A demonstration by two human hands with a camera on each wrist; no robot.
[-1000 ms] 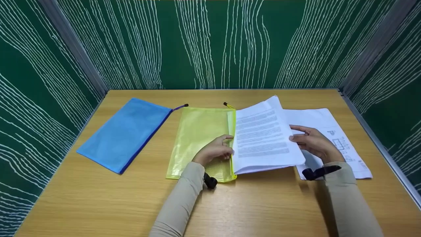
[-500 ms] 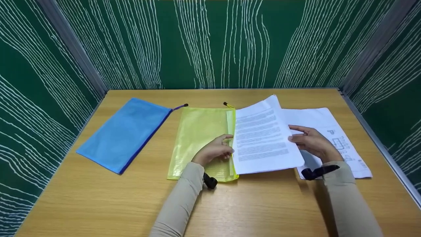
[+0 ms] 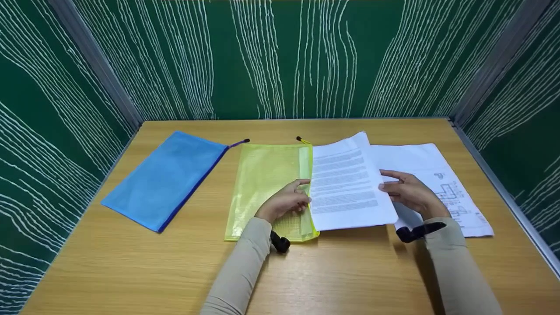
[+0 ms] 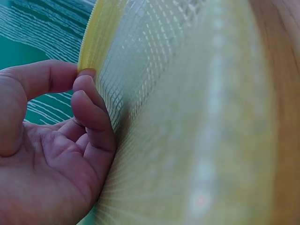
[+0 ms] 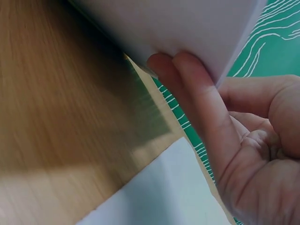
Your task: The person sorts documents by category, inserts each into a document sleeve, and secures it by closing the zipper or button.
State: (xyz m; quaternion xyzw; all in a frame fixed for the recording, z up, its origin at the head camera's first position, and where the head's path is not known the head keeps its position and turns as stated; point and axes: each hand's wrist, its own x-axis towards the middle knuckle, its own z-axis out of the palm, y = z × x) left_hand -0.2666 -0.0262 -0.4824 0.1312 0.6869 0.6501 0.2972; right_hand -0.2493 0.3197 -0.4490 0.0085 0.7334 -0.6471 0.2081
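Observation:
A yellow mesh zip pouch (image 3: pixel 262 188) lies mid-table with its zip side to the right. My left hand (image 3: pixel 286 201) pinches the zippered edge (image 4: pixel 89 42) between thumb and fingers, as the left wrist view shows up close. Printed sheets of paper (image 3: pixel 341 188) reach partway into the pouch mouth; their left strip shows pale through the mesh. With thumb above and fingers beneath, my right hand (image 3: pixel 413 192) grips the right edge of these sheets. In the right wrist view the sheets (image 5: pixel 187 28) are raised off the table there.
To the left lies a blue zip pouch (image 3: pixel 166 181) with a purple cord pull. More white paper with line drawings (image 3: pixel 455 192) rests on the table (image 3: pixel 350 275) at the right, partly under my right hand. Green walls (image 3: pixel 288 57) with white lines stand around the table.
My right hand has moved slightly left, sliding the sheets further into the yellow pouch; a wider pale strip now shows through it. My left hand stays at the zippered edge.

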